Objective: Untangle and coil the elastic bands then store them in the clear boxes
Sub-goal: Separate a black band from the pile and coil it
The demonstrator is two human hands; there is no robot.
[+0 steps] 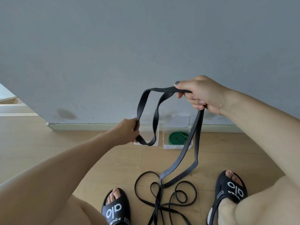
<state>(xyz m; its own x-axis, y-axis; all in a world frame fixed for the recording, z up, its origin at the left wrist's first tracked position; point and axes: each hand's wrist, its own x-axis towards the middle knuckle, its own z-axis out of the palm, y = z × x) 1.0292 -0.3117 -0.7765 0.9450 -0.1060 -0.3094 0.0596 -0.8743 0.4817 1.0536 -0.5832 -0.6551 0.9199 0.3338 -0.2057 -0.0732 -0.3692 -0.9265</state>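
Black rubber is the wide band [178, 161], and both hands hold it in the air in the middle of the frame. The right hand [201, 95], at centre right, has its fingers curled round the band, with the thumb pressed on top. From this hand one part of the band goes left as a loop and drops to the left hand [129, 132], which is lower and nearer the centre left. The left hand grips the loop's bottom end in its closed fingers. A second, longer part of the band hangs down from under the right hand to the floor [48, 143], where its lower end lies between the two feet.

On the floor at the bottom centre lies a thin black band [142, 179] in tangled loops, touching the wide band's lower end. It lies between the left slipper [115, 210] and the right slipper [230, 187].

Behind the hands, by the grey wall [113, 46], stand two clear boxes side by side. The left box [155, 142] is partly hidden by the left hand and the loop. The right box [178, 146] has its lid up and holds a coiled green band [176, 138].
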